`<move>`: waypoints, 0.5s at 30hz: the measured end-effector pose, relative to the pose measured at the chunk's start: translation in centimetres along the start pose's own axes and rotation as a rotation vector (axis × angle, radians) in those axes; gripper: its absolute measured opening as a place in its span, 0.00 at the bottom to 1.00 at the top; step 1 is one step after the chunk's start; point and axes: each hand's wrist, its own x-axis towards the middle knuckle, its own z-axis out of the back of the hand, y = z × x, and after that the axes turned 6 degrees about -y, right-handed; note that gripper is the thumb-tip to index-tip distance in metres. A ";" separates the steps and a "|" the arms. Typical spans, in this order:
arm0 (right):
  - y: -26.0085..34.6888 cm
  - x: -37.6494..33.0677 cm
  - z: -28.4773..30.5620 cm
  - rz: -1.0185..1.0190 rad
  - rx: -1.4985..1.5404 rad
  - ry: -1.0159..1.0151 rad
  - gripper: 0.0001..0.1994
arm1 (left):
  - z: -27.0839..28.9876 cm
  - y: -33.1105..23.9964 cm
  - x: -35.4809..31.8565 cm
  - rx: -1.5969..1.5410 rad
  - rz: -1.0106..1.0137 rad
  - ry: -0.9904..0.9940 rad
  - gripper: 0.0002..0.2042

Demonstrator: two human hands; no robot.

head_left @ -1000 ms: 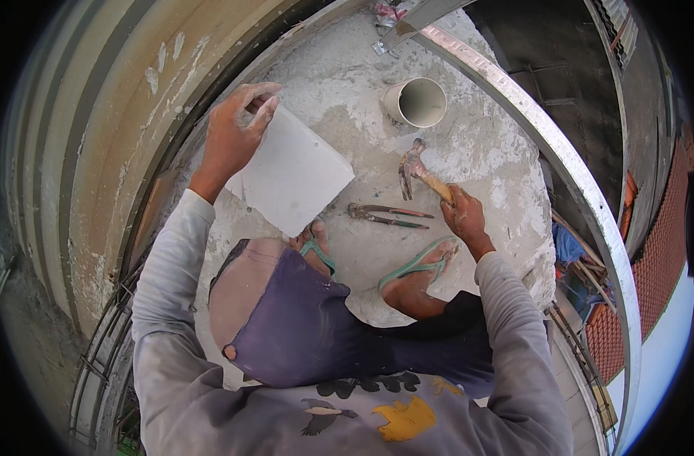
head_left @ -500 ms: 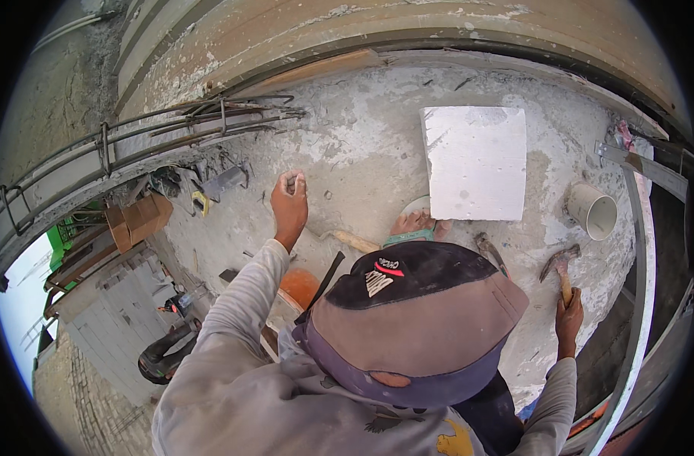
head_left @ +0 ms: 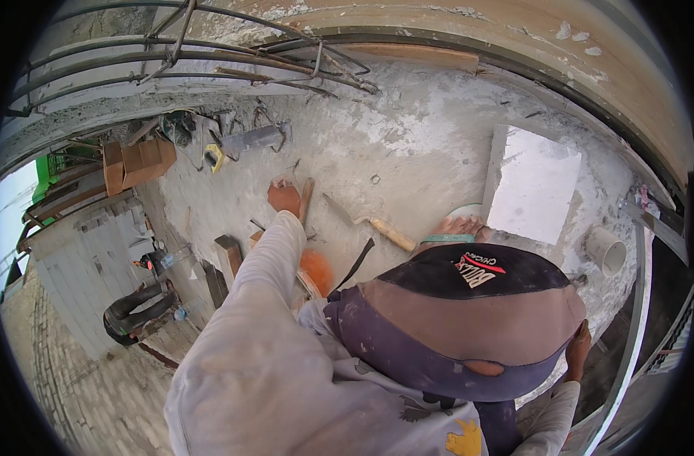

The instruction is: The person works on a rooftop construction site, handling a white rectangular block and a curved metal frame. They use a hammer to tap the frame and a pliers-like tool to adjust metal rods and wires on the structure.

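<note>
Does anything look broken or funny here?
Yes: the black, brown and purple cloth shorts have a small, oval hole where brown meets purple. It looks odd because skin shows through, while the cloth around it looks unbroken.

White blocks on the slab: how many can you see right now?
1. The white block lies on the concrete slab, right of the trowel and left of the pale pipe. Others could be hidden behind the trouser leg.
</note>
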 end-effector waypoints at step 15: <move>-0.2 -0.8 2.5 0.091 -0.167 -0.018 0.13 | 2.6 -2.3 -7.6 -0.021 -0.338 0.320 0.13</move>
